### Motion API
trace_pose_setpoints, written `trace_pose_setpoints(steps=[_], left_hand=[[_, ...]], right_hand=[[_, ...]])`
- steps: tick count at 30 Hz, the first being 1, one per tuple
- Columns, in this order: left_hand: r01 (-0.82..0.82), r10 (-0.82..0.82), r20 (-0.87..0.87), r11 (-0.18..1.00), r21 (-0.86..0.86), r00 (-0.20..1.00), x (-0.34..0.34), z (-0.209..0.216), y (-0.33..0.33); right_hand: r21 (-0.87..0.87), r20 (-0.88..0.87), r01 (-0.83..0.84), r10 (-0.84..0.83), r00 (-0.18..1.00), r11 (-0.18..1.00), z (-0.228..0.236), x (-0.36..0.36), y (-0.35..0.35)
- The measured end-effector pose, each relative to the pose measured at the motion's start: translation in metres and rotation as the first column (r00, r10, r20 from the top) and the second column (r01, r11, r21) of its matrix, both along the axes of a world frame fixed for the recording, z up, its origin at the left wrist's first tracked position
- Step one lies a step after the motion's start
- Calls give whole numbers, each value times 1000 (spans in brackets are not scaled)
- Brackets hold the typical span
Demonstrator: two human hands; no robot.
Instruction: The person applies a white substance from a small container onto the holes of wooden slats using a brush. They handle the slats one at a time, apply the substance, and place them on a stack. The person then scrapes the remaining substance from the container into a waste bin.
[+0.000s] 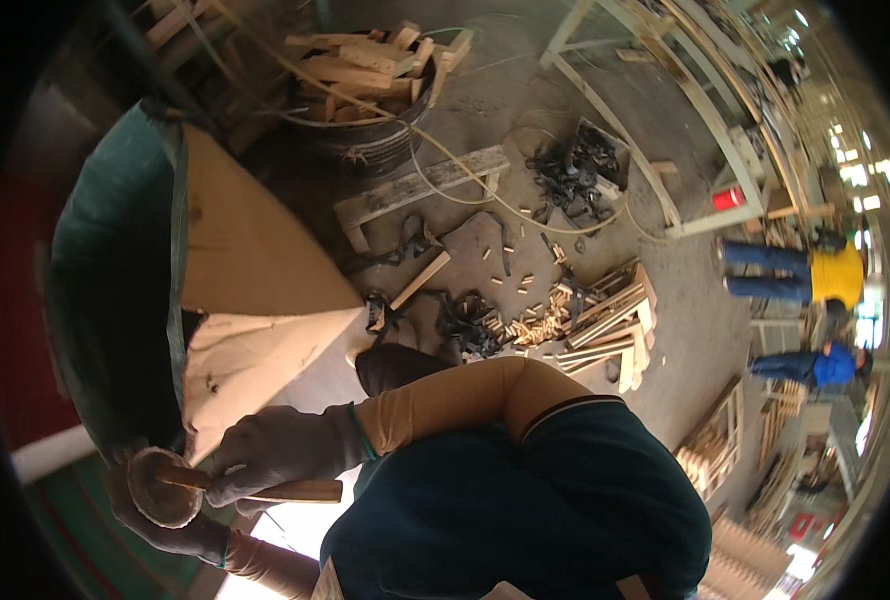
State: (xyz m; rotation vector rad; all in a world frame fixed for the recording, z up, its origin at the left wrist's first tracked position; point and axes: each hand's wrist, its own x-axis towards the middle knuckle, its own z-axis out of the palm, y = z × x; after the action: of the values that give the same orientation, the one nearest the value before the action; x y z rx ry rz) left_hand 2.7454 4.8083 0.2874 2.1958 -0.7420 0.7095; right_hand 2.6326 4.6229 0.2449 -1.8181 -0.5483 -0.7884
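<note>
In grey work gloves, both my hands are together at the lower left. My left hand is wrapped round a small round pot with a pale, crusted rim. My right hand is closed on a wooden stick. One end of the stick reaches over the pot's opening; the other sticks out past my glove. Whether the stick touches the pot's inside, I cannot tell. Just beyond my hands stands a large dark green sack, its mouth open, beside brown cardboard.
A round tub of wood offcuts stands at the far side, near a low wooden bench. Small dowels, wooden frames and a bin of black scraps are on the floor. Two people stand at the right.
</note>
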Motion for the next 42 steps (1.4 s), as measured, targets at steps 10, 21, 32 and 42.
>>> trace_pose_setpoints(steps=[10, 21, 32, 42], left_hand=[[70, -286, -446, 895, -441, 848, 93, 17, 0], [331, -635, -483, 750, -573, 603, 179, 27, -16], [788, -805, 55, 591, 174, 591, 197, 34, -17], [676, -755, 79, 624, 392, 651, 198, 42, -16]], right_hand=[[55, 55, 164, -167, 984, 985, -2, 79, 34], [-120, -46, 447, -454, 890, 887, 13, 109, 75], [-119, -74, 722, -731, 678, 682, 9, 109, 139], [-235, -104, 727, -760, 642, 646, 15, 105, 140]])
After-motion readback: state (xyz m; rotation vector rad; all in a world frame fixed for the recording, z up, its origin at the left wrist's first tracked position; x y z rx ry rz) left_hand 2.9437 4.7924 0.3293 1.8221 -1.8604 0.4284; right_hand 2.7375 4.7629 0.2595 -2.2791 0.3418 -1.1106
